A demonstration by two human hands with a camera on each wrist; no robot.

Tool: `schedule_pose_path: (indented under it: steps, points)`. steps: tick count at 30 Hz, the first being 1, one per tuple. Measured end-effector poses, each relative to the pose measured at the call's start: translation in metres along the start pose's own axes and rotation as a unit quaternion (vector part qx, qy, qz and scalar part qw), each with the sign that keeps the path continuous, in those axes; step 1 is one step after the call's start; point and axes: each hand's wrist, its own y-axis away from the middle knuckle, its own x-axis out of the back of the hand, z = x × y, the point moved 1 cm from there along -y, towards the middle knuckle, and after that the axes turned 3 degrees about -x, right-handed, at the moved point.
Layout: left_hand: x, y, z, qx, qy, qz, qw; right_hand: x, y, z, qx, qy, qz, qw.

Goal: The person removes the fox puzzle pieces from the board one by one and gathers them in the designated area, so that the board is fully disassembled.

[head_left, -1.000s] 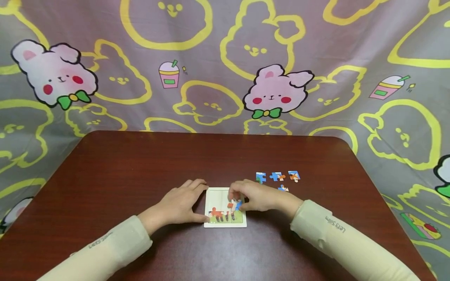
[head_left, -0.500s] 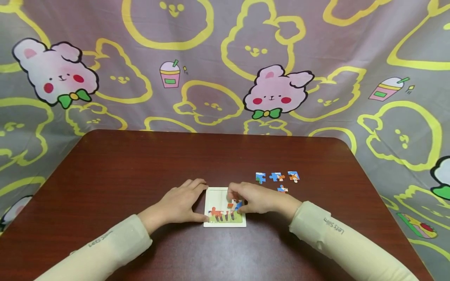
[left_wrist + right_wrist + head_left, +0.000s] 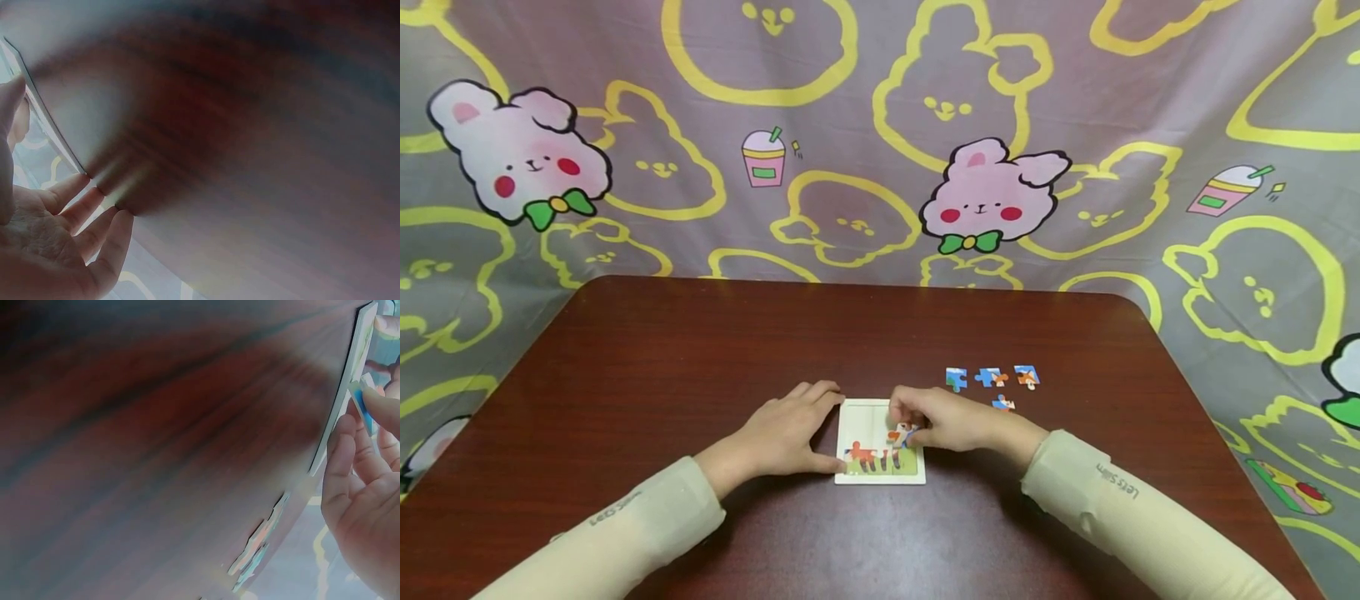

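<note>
A shallow white puzzle tray (image 3: 861, 421) lies on the table, its lower part filled with joined pieces (image 3: 872, 460) showing grass and striped legs under an orange body. My right hand (image 3: 943, 418) pinches a blue, white and orange puzzle piece (image 3: 901, 435) over the tray's right side; in the right wrist view that piece (image 3: 362, 407) stands tilted between thumb and fingers. At the tray's left edge rests my left hand (image 3: 778, 433), thumb at the lower left corner and fingers spread towards the upper left corner. The left wrist view shows those fingertips (image 3: 125, 215) on the tabletop.
Several loose puzzle pieces lie right of the tray: one with green and blue (image 3: 956, 378), a blue and orange one (image 3: 991, 377), one with an orange animal (image 3: 1027, 376) and one nearer (image 3: 1003, 403). The brown table (image 3: 737, 333) ends at a patterned cloth (image 3: 850, 142).
The puzzle piece in my right hand has lifted and tilted, having lain flatter against the lower pieces half a second ago. My left hand stays in place.
</note>
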Motion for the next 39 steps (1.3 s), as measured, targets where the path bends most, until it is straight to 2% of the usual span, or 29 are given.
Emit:
schedule_pose_path:
  steps: [19,32,39]
  points:
    - [0.000,-0.001,0.000,0.005,-0.005,-0.004,1.0000,0.009,0.012,0.013,0.006,-0.044,0.024,0.9987]
    - [0.001,-0.003,0.001,0.008,-0.005,-0.010,0.9999,0.020,0.033,0.025,-0.020,-0.025,0.044,0.9985]
    - [0.000,-0.002,0.001,0.012,-0.005,-0.013,0.9998,0.024,0.044,0.032,-0.020,-0.026,0.055,0.9979]
